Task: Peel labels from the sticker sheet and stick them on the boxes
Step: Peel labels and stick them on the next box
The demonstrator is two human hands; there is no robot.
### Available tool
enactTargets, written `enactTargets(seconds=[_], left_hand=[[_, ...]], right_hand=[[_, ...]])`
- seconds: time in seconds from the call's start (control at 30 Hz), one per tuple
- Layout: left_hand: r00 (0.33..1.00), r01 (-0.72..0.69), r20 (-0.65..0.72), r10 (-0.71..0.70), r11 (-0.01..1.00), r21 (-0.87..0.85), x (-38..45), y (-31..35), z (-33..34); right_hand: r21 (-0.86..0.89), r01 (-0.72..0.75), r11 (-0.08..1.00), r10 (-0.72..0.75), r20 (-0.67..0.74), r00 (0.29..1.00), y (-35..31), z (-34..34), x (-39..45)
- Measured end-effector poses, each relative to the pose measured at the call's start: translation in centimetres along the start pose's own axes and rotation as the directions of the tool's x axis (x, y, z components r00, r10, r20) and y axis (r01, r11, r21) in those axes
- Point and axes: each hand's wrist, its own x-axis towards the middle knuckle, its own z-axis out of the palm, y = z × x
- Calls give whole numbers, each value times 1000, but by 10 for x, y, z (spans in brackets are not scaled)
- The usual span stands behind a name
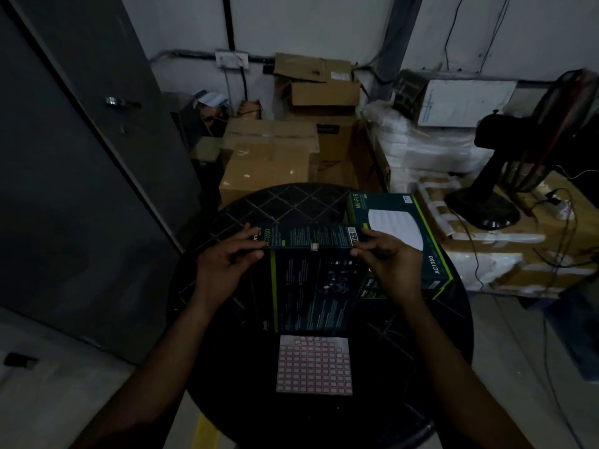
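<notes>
The room is dim, a storage corner w/ brown cartons stacked in the upper centre of the frame and a black fan at the right; you work on a round dark table in the lower centre. On it lies the sticker sheet, flat, at the bottom centre, most of its small labels in place and the top row partly bare. Just above it you hold the dark box tilted up, so its narrow side faces the camera. Your left hand grips the left end of that side, fingers curled round the edge; your right hand pinches the right end, thumb below and fingers on top. One small label sits already on the narrow side, at its lower edge, about midway between both hands. A second box w/ green trim lies behind, at centre right, partly under your right hand. I judge the step is to check and seat this label. Keep the box steady w/ the left hand, free one right finger, and rub the label from its middle to the corners, so no edge lifts. The light is weak, so I cannot tell if it is fully flat; pls feel it rather than trust the eye. After, lay this box aside, away from the sheet.
</notes>
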Motion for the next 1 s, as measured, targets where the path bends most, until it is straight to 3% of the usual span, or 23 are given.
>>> enactTargets(seconds=[0.1, 0.17, 0.37, 0.47, 0.57, 0.63, 0.77, 0.9, 1.0], left_hand=[[999, 21, -30, -26, 988, -156, -1, -6, -2], [998, 39, -30, -47, 971, -235, -3, -8, -5], [998, 49, -13, -54, 968, -244, -4, -7, -7], [996, 68, -47, -80, 973, -218, -3, -6, -5], [994, 6, -110, -15, 997, -79, -1, -1, 3], [990, -3, -143, 5, 1000, 18, 0, 0, 8], [977, -78, -163, 135, 946, 314, -4, 4, 7], [956, -126, -122, 265, 753, 646, -6, 19, -3], [949, -170, -59, 308, 661, 731, -8, 36, 1]], right_hand=[[23, -41, 999, 39, 88, 995, 7, -14, 4], [128, -94, 987, 80, 111, 991, 14, -23, 4], [392, -230, 891, 205, 105, 973, 33, -20, -6], [354, -379, 855, 282, 295, 913, 42, -28, -9], [16, -383, 924, 318, 522, 791, 46, -17, -10], [-117, -378, 918, 376, 554, 743, 53, -2, -11], [-123, -359, 925, 372, 490, 788, 54, 7, -6], [-36, -238, 971, 227, 468, 854, 39, 13, 6], [-102, -60, 993, 101, 467, 878, 20, 17, 19]])
